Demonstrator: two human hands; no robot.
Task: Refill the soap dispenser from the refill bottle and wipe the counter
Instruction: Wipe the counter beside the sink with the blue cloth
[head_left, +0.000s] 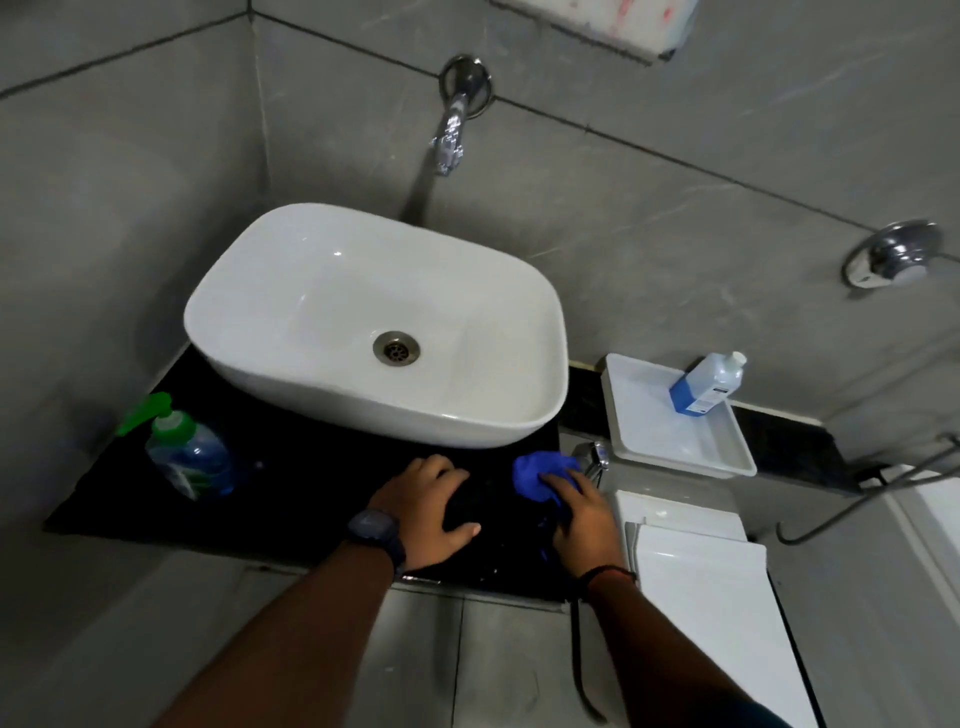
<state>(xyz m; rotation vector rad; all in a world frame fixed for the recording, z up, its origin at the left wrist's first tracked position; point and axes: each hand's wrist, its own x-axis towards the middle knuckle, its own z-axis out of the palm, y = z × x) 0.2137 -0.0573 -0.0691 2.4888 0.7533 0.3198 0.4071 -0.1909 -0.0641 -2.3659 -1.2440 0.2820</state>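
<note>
On the black counter (291, 499), at its left end, stands the soap dispenser (187, 452), clear with blue liquid and a green pump. The refill bottle (707, 383), clear with a blue label and white cap, leans in a white tray (727, 457) to the right of the basin. My right hand (584, 514) presses a blue cloth (540, 475) onto the counter's right front part. My left hand (426, 506), with a dark watch on the wrist, lies flat on the counter just left of it, fingers spread, holding nothing.
A white vessel basin (374, 322) fills the counter's middle, with a chrome wall spout (452, 130) above it. A chrome fitting (592, 457) sticks up beside the cloth. A white toilet cistern (696, 561) sits at lower right, and a wall valve (893, 254) with a hose (857, 504) farther right.
</note>
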